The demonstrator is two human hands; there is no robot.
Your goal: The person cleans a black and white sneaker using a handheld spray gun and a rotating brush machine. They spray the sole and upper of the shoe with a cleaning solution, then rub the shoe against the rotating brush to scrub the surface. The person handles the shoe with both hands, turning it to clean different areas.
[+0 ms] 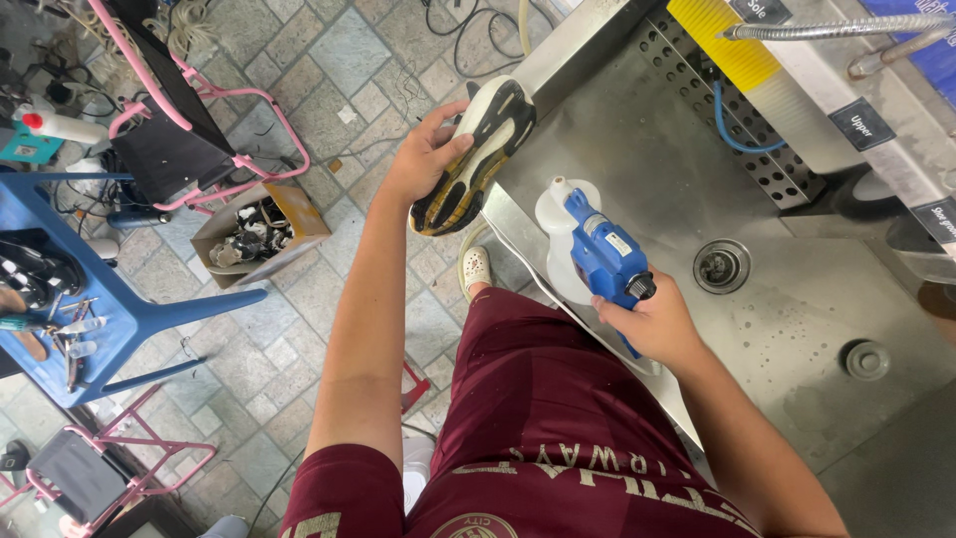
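Rubber-soled shoe (476, 151) in left hand (422, 157); right hand (652, 324) grips plastic sprayer (597, 249).

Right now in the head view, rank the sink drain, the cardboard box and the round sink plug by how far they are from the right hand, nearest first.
From the right hand:
1. Sink drain, just beyond it in the basin.
2. Round sink plug, farther right on the basin floor.
3. Cardboard box, across on the tiled floor, left.

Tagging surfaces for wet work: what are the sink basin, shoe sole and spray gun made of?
Sink basin: brushed metal, likely stainless steel; dull grey sheen, water drops. Shoe sole: looks like matte rubber and foam, black and yellowed-white. Spray gun: glossy blue plastic body, translucent white bottle.
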